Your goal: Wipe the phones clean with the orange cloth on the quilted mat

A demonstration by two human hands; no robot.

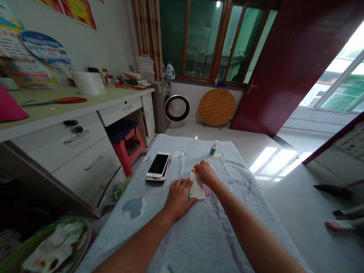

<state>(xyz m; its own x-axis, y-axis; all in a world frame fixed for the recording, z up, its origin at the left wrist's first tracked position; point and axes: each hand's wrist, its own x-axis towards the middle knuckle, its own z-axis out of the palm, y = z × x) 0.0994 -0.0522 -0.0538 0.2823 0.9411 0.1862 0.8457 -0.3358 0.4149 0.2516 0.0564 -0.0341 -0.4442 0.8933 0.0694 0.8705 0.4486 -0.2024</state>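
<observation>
A white phone point(197, 188) lies on the cloth-covered table, its back with the camera facing up. My left hand point(178, 197) steadies it, fingers along its left edge and thumb at its lower edge. At the upper end of the phone, my right hand point(206, 172) is closed on a small orange cloth point(195, 169), pressed against the back; most of the cloth is hidden by the fingers. Left of my hands is a stack of phones point(158, 165), the top one white with a dark screen. A small spray bottle point(213, 148) stands upright near the far edge.
A pale blue patterned cloth point(182, 242) covers the table. To the left are a desk with drawers point(76, 140) and a red stool point(131, 148). A bin point(85, 242) with used tissues stands at lower left. Beyond are a washing machine point(160, 110) and a round wooden tabletop point(217, 107).
</observation>
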